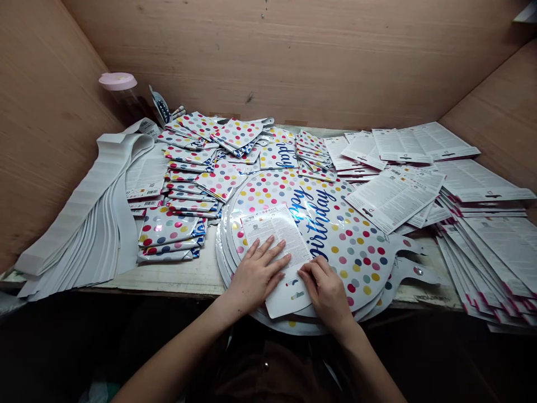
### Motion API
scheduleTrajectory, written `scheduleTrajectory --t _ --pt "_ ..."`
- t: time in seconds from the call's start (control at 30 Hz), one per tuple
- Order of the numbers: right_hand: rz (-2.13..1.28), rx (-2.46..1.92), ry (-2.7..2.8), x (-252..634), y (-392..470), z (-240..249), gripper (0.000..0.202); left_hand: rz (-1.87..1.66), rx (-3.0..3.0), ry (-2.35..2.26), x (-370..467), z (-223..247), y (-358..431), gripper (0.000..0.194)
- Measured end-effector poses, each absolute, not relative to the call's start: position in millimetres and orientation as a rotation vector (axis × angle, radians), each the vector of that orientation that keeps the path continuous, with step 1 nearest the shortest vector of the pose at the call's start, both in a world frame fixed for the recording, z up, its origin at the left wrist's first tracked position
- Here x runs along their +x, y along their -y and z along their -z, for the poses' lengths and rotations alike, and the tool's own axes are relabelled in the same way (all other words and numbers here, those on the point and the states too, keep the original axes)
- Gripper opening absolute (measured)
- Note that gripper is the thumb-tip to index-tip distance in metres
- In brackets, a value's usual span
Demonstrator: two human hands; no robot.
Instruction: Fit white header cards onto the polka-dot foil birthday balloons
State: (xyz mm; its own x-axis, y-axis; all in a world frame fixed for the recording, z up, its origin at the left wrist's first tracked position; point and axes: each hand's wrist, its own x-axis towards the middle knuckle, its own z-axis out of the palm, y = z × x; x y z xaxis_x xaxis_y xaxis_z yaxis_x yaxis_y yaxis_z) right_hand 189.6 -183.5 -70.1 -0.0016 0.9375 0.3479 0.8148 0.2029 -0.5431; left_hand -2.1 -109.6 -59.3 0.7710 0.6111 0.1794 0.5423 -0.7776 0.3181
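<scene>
Two hands: both at one printed card [279,238], which lies text side up, set aslant, on a stack of round dotted balloons [364,254] at the middle of the tabletop's [184,278] front edge.
Left hand [260,270]: spread wide and laid over the card's left half, seemingly pressing it to the balloons.
Right hand [326,288]: fingers bent and drawn narrow at the card's right edge; whether they grip that edge or something small, I cannot tell.
Step in hand: judged from this, fingertip work along the card's right edge while the left palm steadies it.
Doing it well: keep the left palm broad and the pressure even, so that the card neither turns nor creases; let the right fingertips work lightly, close to the edge.
Watch for: the glossy top balloon may let the card slide, and the stack overhangs the front edge, so pressing down there could tip or bend it.
Left side: folded foil packs [171,232] stand clear of the card, and white paper strips [90,224] fan over the front left corner.
Right side: loose printed cards [503,252] spread toward the right edge.
</scene>
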Motion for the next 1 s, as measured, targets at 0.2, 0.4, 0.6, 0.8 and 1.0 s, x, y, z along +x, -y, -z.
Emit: scheduleTrajectory --t 0.2,0.4,0.6,0.8,1.0 --pt "-0.210 -1.627 1.955 191 189 66 0.021 -0.391 2.734 -0.897 -2 60 111 0.040" --pt "-0.713 -1.435 2.273 226 246 30 0.016 -0.435 2.627 -0.773 -8 58 101 0.033" --pt "-0.463 -1.452 2.213 219 240 36 0.022 -0.509 2.542 -0.747 -15 40 115 0.017" --pt "-0.074 -1.317 2.254 188 227 63 0.035 -0.485 2.608 -0.782 -37 40 158 0.047" --pt "-0.384 -1.454 1.912 180 217 56 0.013 -0.749 2.330 -1.018 -32 52 163 0.013"
